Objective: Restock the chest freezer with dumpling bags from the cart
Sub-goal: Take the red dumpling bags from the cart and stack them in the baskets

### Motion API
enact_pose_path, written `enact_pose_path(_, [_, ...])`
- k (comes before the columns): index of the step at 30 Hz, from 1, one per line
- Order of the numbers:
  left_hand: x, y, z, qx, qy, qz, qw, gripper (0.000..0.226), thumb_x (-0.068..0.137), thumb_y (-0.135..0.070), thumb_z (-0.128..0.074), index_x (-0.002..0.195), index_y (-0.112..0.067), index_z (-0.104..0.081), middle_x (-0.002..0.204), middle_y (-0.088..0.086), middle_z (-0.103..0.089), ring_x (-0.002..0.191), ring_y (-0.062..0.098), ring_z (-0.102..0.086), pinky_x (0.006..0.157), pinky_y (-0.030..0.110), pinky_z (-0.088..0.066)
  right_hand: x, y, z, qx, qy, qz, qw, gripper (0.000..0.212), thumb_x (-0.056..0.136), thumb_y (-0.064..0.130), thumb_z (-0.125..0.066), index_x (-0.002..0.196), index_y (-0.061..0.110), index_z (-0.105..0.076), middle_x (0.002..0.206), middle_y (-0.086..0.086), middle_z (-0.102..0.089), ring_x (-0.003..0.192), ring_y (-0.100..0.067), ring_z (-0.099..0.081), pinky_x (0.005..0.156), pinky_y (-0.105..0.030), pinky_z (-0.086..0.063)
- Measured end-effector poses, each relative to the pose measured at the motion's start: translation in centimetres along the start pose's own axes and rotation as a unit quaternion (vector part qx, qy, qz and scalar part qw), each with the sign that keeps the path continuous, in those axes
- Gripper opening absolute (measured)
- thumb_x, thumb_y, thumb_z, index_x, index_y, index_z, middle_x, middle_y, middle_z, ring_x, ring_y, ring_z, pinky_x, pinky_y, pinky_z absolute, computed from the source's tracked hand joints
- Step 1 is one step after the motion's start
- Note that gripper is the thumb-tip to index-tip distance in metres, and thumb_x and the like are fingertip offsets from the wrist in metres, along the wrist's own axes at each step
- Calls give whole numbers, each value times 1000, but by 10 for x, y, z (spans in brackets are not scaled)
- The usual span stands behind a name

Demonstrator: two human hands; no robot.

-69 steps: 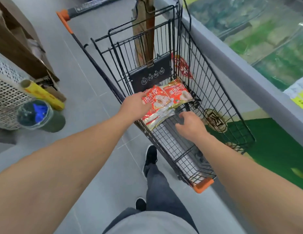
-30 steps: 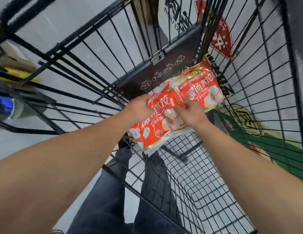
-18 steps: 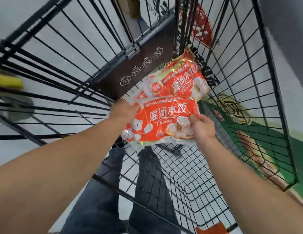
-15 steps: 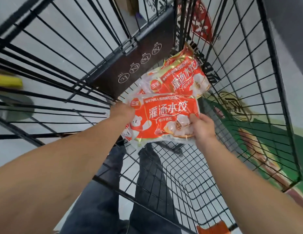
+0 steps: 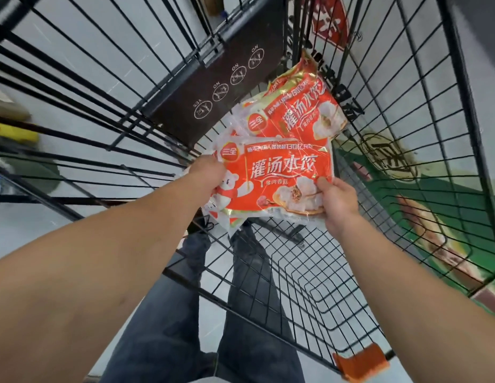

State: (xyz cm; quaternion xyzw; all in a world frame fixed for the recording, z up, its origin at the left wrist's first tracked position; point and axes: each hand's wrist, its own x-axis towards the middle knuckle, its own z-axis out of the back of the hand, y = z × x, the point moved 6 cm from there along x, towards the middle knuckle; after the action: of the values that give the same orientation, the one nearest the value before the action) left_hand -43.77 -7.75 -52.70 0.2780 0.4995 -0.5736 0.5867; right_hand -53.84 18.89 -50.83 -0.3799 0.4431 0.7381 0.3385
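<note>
Dumpling bag (image 5: 276,175): orange-red printed plastic pouch with clear edges and gold trim, slightly crumpled, glossy. The front shows a white cartoon bear at the lower left and pale dumplings, one cut open, at the lower right. It is held above the wire floor of the cart (image 5: 310,272), inside the basket, face up toward the camera.

Orientation: long axis runs left to right across the view, text upright to the viewer, top edge toward the cart's far end.

Hands: the left hand (image 5: 205,175) grips the bag's left short edge, fingers curled around it; the right hand (image 5: 337,200) pinches the lower right corner, thumb on the printed face. At least one further bag edge shows beneath the held one at the left hand; how many cannot be told.

Second bag (image 5: 293,111): same design, lying against the far right corner of the basket, long axis tilted up to the right.

Writing: red square logo "三全"; large white title "灌汤水饺"; smaller line "猪肉香菇". The second bag carries the same logo and title. The dark child-seat panel (image 5: 218,78) bears round pictograms marked "YES" and "NO", seen upside down.

An orange corner bumper (image 5: 359,363) sits on the cart's near rim.
</note>
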Motion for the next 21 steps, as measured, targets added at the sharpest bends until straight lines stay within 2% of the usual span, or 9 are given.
enact_pose_path(2, [-8, -2, 1, -27, 20, -15, 999, 30, 95, -9, -53, 124, -3, -61, 122, 18, -66, 108, 35, -67, 88, 47, -59, -9, 1, 3, 5, -1, 6, 1000, 8, 97, 21, -60, 95, 17, -68, 96, -6, -77, 87, -26, -75, 85, -50, -59])
enact_pose_path(5, [-23, -8, 9, -66, 35, -39, 996, 10, 90, -14, -63, 95, -10, -70, 101, 12, -75, 93, 32, -73, 84, 53, -60, -27, 7, 8, 24, -7, 24, 999, 10, 98, 17, -59, 92, 16, -68, 95, -7, -76, 87, -27, -74, 86, -50, -59])
enact_pose_path(8, [-33, -23, 18, -41, 37, -86, 995, 19, 83, -17, -63, 99, -12, -71, 104, 15, -74, 96, 34, -71, 87, 52, -59, -51, 15, 14, 51, -9, 44, 998, 12, 97, 14, -57, 94, 14, -68, 96, -8, -76, 90, -28, -73, 87, -50, -58])
enact_pose_path(10, [-26, -27, 24, -51, 30, -114, 992, 17, 72, -26, -65, 87, -26, -74, 93, 7, -76, 90, 30, -73, 85, 51, -59, -69, 16, 22, 66, -21, 58, 996, 12, 96, 16, -58, 93, 15, -69, 95, -7, -77, 91, -29, -74, 88, -52, -58])
enact_pose_path(12, [-21, -30, 26, -42, 44, -145, 988, 13, 72, -29, -65, 83, -32, -72, 87, 3, -77, 85, 27, -74, 81, 52, -60, -91, 15, 31, 81, -38, 74, 993, 12, 95, 19, -59, 95, 16, -71, 94, -5, -78, 91, -29, -74, 88, -54, -58])
enact_pose_path(15, [-83, -50, 41, -34, 62, -190, 979, 9, 80, -23, -65, 82, -27, -73, 87, 1, -77, 84, 26, -74, 80, 50, -61, -131, 7, 45, 107, -56, 99, 988, 13, 96, 19, -58, 98, 15, -70, 97, -7, -77, 92, -29, -74, 89, -54, -57])
enact_pose_path(18, [-147, -62, 48, -27, 89, -251, 963, 14, 86, -15, -60, 88, -20, -73, 89, 2, -75, 86, 23, -72, 83, 50, -60, -177, -9, 59, 144, -82, 121, 979, 14, 98, 18, -56, 96, 15, -70, 96, -8, -77, 93, -30, -73, 89, -54, -57])
enact_pose_path(21, [-190, -62, 50, -37, 110, -273, 955, 20, 88, -8, -58, 72, -18, -66, 81, 4, -75, 81, 27, -74, 80, 52, -60, -213, -20, 74, 173, -106, 134, 970, 15, 98, 16, -57, 90, 13, -69, 93, -9, -77, 92, -32, -73, 89, -55, -57])
